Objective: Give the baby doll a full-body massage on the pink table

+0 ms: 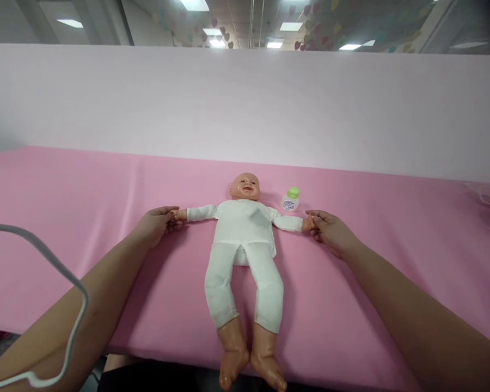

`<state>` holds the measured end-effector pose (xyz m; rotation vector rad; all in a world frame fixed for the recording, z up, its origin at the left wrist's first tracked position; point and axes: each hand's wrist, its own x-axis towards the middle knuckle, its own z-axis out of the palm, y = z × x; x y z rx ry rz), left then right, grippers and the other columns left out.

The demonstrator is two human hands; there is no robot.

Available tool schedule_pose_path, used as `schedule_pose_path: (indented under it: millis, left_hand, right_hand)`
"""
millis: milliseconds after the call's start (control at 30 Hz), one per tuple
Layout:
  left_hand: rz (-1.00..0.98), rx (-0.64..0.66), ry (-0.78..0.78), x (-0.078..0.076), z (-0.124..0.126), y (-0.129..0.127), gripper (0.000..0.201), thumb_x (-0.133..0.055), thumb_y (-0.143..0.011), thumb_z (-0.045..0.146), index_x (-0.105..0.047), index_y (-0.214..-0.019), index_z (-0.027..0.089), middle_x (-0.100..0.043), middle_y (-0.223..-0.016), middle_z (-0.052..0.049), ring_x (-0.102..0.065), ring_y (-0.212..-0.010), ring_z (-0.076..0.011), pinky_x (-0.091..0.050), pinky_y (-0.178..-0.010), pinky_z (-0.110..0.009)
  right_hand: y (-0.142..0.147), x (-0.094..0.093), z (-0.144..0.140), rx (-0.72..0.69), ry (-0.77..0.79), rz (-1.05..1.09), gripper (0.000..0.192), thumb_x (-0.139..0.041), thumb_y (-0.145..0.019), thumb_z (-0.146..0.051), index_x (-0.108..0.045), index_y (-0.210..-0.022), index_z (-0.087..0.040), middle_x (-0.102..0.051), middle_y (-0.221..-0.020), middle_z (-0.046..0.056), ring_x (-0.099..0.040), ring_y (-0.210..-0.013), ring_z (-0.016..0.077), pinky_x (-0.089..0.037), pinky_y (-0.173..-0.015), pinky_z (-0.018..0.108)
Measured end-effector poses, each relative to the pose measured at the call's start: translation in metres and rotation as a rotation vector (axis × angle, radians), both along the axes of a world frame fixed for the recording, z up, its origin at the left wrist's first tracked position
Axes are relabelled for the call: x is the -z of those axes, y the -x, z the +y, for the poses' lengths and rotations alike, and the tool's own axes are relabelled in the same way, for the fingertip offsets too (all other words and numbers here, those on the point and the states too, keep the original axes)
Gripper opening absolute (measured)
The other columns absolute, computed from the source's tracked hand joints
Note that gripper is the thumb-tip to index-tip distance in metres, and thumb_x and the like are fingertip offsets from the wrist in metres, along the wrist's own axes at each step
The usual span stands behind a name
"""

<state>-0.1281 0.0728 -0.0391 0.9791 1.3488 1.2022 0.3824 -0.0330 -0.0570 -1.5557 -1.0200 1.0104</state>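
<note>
A baby doll (245, 228) in a white top and white trousers lies on its back, head away from me and bare feet at the near edge. Its arms are stretched out to both sides. My left hand (157, 223) is closed round the doll's hand (179, 215) on the left. On the other side, my right hand (330, 231) pinches the doll's other hand (309, 223) between thumb and fingers. Just beyond that arm stands a small white bottle (290, 200) with a green cap, apart from my fingers.
A pink cover (106, 190) spreads over the table, with a white wall (245, 103) behind it. A grey-white cable (75, 283) loops across my left forearm in view. Partly cut off at the right edge is a clear container (488, 196) with something reddish in it.
</note>
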Motion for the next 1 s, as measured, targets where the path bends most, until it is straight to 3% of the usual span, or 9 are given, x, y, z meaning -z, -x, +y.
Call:
schedule_pose_path:
  millis: [200, 367, 500, 633, 833, 1000]
  left_hand:
    - [-0.055, 0.066, 0.015, -0.002, -0.002, 0.002, 0.036, -0.079, -0.074, 0.005, -0.074, -0.108, 0.013, -0.077, -0.098, -0.012, -0.077, -0.079, -0.0198, -0.066, -0.08, -0.031]
    - [-0.027, 0.136, -0.005, -0.006, -0.008, 0.001, 0.044, -0.085, -0.065, 0.005, -0.076, -0.107, 0.013, -0.077, -0.101, -0.011, -0.077, -0.083, -0.0204, -0.066, -0.081, -0.03]
    - [0.024, 0.179, -0.036, -0.009, -0.012, -0.001, 0.038, -0.088, -0.066, 0.016, -0.078, -0.103, 0.013, -0.078, -0.098, -0.011, -0.075, -0.083, -0.0207, -0.065, -0.08, -0.03]
    - [0.073, 0.14, -0.032, -0.011, -0.013, -0.004, 0.029, -0.087, -0.071, 0.022, -0.079, -0.098, 0.015, -0.077, -0.088, -0.01, -0.073, -0.077, -0.0196, -0.064, -0.077, -0.029]
    - [0.08, 0.102, -0.026, -0.012, -0.013, -0.006, 0.017, -0.077, -0.082, 0.025, -0.079, -0.094, 0.015, -0.077, -0.088, -0.011, -0.073, -0.074, -0.0209, -0.064, -0.073, -0.031]
    - [0.037, 0.06, -0.03, -0.009, -0.009, -0.005, 0.015, -0.07, -0.084, 0.017, -0.077, -0.097, 0.012, -0.077, -0.088, -0.013, -0.074, -0.072, -0.0209, -0.066, -0.071, -0.033]
  right_hand:
    - [-0.008, -0.005, -0.004, -0.123, -0.024, 0.241, 0.036, -0.083, -0.084, -0.035, -0.073, -0.117, -0.025, -0.069, -0.102, 0.007, -0.062, -0.08, 0.018, -0.056, -0.071, 0.033]
    - [-0.013, -0.007, -0.006, -0.224, -0.01, 0.273, 0.034, -0.092, -0.076, -0.034, -0.076, -0.105, -0.024, -0.071, -0.114, 0.007, -0.063, -0.088, 0.0173, -0.056, -0.078, 0.031]
    - [-0.007, -0.01, -0.007, -0.196, -0.016, 0.239, 0.037, -0.096, -0.07, -0.042, -0.074, -0.093, -0.022, -0.072, -0.098, 0.004, -0.058, -0.076, 0.0138, -0.05, -0.069, 0.029]
    - [0.0, -0.011, -0.007, -0.155, -0.025, 0.166, 0.043, -0.096, -0.066, -0.05, -0.071, -0.086, -0.021, -0.068, -0.081, 0.002, -0.053, -0.067, 0.0132, -0.044, -0.06, 0.028]
    - [-0.001, -0.004, -0.002, -0.084, -0.062, 0.046, 0.044, -0.084, -0.077, -0.063, -0.073, -0.089, -0.022, -0.067, -0.082, 0.004, -0.053, -0.068, 0.0146, -0.047, -0.061, 0.03]
    - [-0.002, 0.0, 0.001, -0.052, -0.048, 0.04, 0.042, -0.079, -0.085, -0.059, -0.071, -0.109, -0.025, -0.069, -0.083, 0.004, -0.06, -0.069, 0.0175, -0.05, -0.061, 0.032]
